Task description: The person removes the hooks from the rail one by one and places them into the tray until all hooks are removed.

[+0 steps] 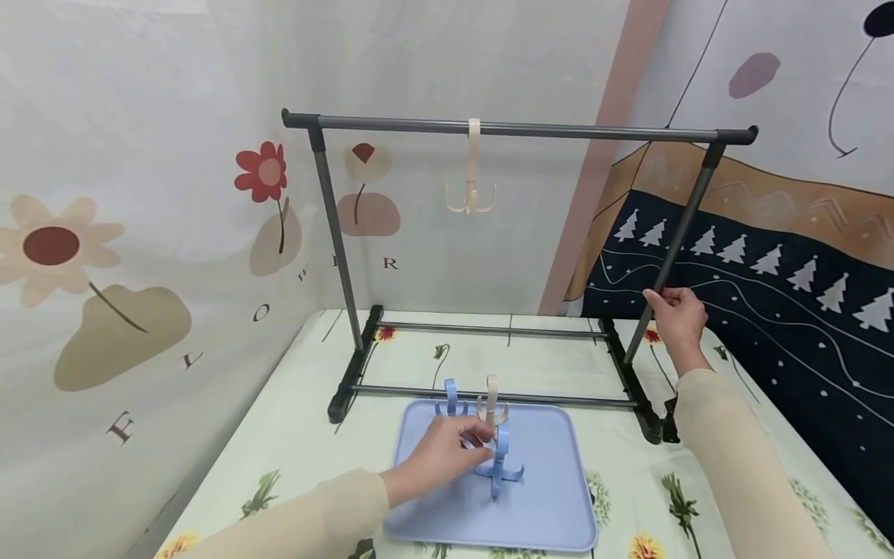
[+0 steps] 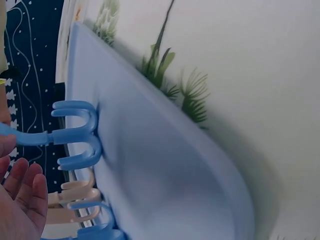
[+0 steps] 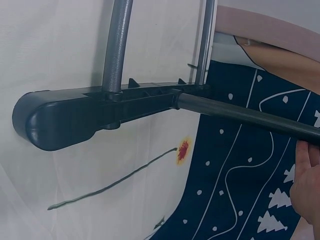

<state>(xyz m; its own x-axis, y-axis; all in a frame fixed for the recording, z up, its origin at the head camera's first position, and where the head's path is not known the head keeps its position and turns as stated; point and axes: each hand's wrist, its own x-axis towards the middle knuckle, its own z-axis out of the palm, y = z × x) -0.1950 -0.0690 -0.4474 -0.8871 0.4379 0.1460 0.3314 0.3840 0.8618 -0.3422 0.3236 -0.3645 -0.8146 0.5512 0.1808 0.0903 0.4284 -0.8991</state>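
Note:
My left hand [image 1: 447, 450] is over the tray and pinches the stem of a blue four-pronged hook [image 1: 499, 466]; in the left wrist view that blue hook [image 2: 75, 135] has its prongs close over the tray. Just behind it are a beige hook [image 1: 492, 396] and another blue hook [image 1: 451, 396]. My right hand [image 1: 679, 318] grips the right upright [image 1: 673, 248] of a dark metal rack, thumb on the near side. The right wrist view shows the fingers of my right hand [image 3: 306, 185] against the same upright [image 3: 250, 117]. A beige hook [image 1: 472, 175] hangs from the rack's top bar [image 1: 580, 130].
A light-blue tray [image 1: 552, 505] lies in front of the rack on a flower-patterned cloth [image 1: 279, 435]. The rack's black feet [image 1: 352, 373] are joined by two low crossbars [image 1: 447, 390]. Behind hang a pale printed curtain [image 1: 419, 46] and a dark-blue cloth with trees [image 1: 768, 326].

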